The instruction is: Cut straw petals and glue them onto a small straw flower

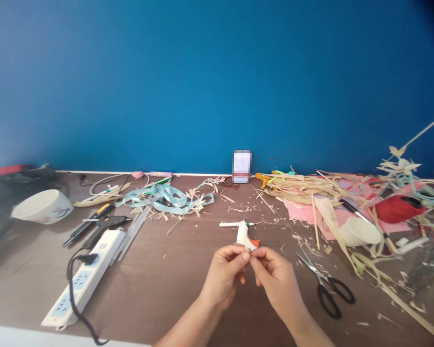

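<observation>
My left hand [224, 271] and my right hand [275, 273] meet above the table, thumbs and forefingers pinched together almost tip to tip. Something tiny and pale may be between the fingertips, but it is too small to name. Just beyond the fingers lies a small white glue gun [242, 233] with an orange trigger [253, 243]; the hands partly cover its lower end. A white pen-like stick [229, 224] with a green part lies across by its nozzle. To the right of my right hand, scissors [324, 279] with black handles lie with blades slightly apart.
On the left are a white power strip [90, 279] with a black cord, a black glue gun [106, 226], clear glue sticks [133, 233] and a white bowl [43, 206]. Behind lies blue ribbon [159, 197]. Dried husk strips [300, 187], a paper cup [359, 232] and a red spool [396, 209] clutter the right.
</observation>
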Motion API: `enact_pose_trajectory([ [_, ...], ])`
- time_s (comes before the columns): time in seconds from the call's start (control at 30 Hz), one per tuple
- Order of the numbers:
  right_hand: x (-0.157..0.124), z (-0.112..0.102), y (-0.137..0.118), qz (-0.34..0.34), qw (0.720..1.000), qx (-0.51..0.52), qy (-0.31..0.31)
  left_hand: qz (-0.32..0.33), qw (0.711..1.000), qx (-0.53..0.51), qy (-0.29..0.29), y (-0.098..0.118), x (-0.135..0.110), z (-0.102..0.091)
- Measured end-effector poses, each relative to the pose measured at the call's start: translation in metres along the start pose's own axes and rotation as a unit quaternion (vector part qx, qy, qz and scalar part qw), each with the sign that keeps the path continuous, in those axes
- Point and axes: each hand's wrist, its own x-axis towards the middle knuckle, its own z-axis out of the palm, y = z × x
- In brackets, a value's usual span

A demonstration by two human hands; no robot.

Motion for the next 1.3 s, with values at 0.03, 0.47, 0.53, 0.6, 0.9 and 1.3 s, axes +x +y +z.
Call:
enact_pose_trajectory([
  [0.03,0.000,0.000,0.000,0.003,1.000,0.009,0.000,0.004,1.000,0.005,-0.003,0.000,0.000,0.000],
  [0.47,0.003,-0.001,-0.001,0.016,1.000,0.023,-0.008,0.002,0.999,0.021,-0.024,0.006,0.004,-0.001],
  [0.53,0.005,-0.004,-0.001,-0.004,1.000,-0.001,0.001,0.000,0.999,0.030,-0.020,0.007,0.006,-0.002],
  [0.6,0.007,-0.008,-0.003,-0.036,0.999,-0.017,0.012,-0.004,0.999,0.050,-0.013,0.009,0.007,-0.003],
  [0.9,0.013,-0.010,-0.021,-0.184,0.967,-0.179,0.010,-0.004,0.991,0.130,-0.042,0.013,0.012,-0.003],
  [1.3,0.031,-0.025,0.022,-0.101,0.871,-0.481,-0.020,0.042,0.997,0.022,0.055,0.044,0.051,-0.039],
])
